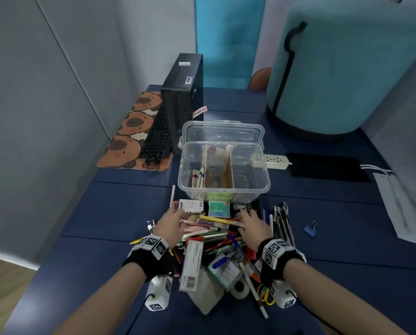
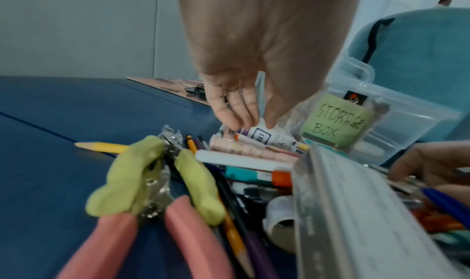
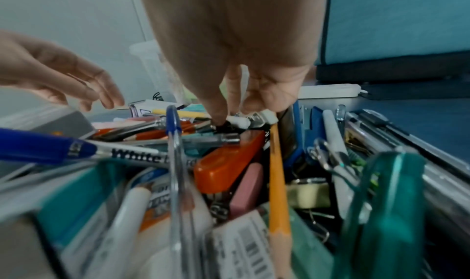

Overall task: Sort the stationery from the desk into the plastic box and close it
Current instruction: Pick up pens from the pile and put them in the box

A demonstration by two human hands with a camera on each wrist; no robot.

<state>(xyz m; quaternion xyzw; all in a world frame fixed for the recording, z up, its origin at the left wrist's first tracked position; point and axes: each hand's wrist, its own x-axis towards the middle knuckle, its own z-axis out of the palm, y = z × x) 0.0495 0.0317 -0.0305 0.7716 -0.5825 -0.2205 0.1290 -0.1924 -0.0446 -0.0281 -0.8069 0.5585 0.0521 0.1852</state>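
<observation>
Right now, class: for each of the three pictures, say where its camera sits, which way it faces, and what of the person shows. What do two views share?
Head: worn on the head, looking down at the stationery pile and plastic box; both forearms show.
Left wrist: looks along the left hand toward the box label.
Right wrist: looks along the right hand over the pile.
Shared: both wrist views show the other hand.

Stationery pile (image 1: 216, 240) before plastic box (image 1: 223, 165) — computer tower (image 1: 182, 93) behind-left, power strip (image 1: 272, 161) right.
</observation>
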